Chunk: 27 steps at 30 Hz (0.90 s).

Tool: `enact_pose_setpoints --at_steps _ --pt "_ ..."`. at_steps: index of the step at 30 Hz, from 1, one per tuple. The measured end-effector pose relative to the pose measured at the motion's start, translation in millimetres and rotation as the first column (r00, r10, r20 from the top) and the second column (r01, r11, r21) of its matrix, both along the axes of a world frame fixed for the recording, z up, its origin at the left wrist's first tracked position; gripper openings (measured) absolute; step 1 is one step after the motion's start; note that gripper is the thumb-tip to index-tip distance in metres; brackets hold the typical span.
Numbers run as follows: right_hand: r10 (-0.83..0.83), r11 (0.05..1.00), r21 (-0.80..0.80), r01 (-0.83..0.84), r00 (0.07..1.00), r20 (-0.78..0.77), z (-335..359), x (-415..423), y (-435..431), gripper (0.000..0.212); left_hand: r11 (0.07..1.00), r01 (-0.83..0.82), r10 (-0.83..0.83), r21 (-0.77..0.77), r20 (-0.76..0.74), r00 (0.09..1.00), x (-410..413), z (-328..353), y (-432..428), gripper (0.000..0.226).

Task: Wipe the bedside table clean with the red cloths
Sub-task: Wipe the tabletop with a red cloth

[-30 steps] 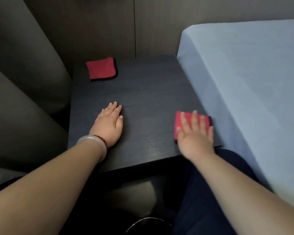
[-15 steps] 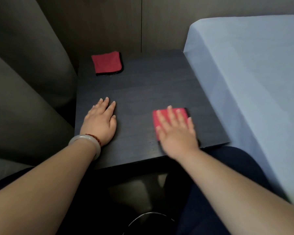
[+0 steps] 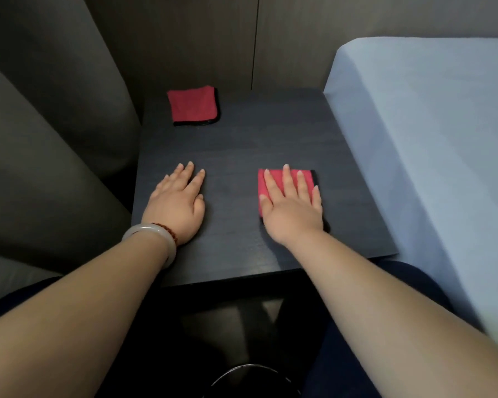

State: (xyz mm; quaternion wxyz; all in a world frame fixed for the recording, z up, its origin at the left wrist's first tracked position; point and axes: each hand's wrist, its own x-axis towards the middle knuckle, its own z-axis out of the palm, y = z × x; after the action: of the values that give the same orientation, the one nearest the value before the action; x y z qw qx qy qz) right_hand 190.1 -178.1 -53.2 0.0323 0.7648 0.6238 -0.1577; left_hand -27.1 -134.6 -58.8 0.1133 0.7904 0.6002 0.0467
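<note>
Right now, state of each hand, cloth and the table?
left hand: flat on the tabletop, palm down, empty
right hand: flat, pressing on the near red cloth
near red cloth: folded, under the right hand
far red cloth: folded, lying untouched at the back left corner
bedside table: dark top, only the two cloths on it

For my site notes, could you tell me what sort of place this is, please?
Probably a bedroom: a dark wooden bedside table stands against a bed with a pale blue sheet, with grey curtain folds on the other side.
</note>
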Motion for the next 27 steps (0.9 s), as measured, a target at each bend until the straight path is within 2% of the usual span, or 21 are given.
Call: enact_pose_setpoints --at_steps 2,7,11,14,16,20,22,27 --pt "-0.004 1.0 -0.006 0.004 1.0 0.002 1.1 -14.4 0.6 0.056 1.0 0.003 -0.003 0.014 0.008 1.0 0.5 0.1 0.5 0.056" --pt "0.283 0.954 0.111 -0.278 0.959 -0.028 2.8 -54.9 -63.3 0.055 1.0 0.01 -0.01 0.009 -0.002 1.0 0.8 -1.9 0.3 0.057" --pt "0.167 0.983 0.078 -0.164 0.986 -0.025 -2.7 -29.3 -6.1 0.054 1.0 0.015 -0.015 0.007 -0.016 1.0 1.5 -1.3 -0.3 0.057" --pt "0.066 0.998 -0.011 -0.066 0.998 -0.008 -0.7 -21.9 44.4 0.055 1.0 0.013 -0.013 0.017 -0.01 1.0 1.6 0.0 1.4 0.057" --pt "0.065 0.998 -0.016 -0.065 0.998 -0.002 -0.2 -27.9 44.0 0.055 1.0 0.01 -0.01 0.019 -0.002 1.0 0.6 -0.5 1.3 0.057" --pt "0.153 0.984 0.098 -0.152 0.988 -0.009 -3.1 -50.8 -23.1 0.056 1.0 -0.026 0.026 0.011 0.019 0.999 6.5 -1.5 9.5 0.056" --pt "0.169 0.983 0.071 -0.168 0.986 -0.005 -2.7 -56.0 -34.9 0.056 0.999 -0.04 0.04 0.029 0.017 0.999 9.9 -0.3 26.2 0.056" --pt "0.097 0.994 0.05 -0.096 0.995 -0.026 -4.5 -49.6 51.5 0.055 1.0 -0.025 0.025 0.0 -0.069 0.997 11.9 2.3 67.2 0.059"
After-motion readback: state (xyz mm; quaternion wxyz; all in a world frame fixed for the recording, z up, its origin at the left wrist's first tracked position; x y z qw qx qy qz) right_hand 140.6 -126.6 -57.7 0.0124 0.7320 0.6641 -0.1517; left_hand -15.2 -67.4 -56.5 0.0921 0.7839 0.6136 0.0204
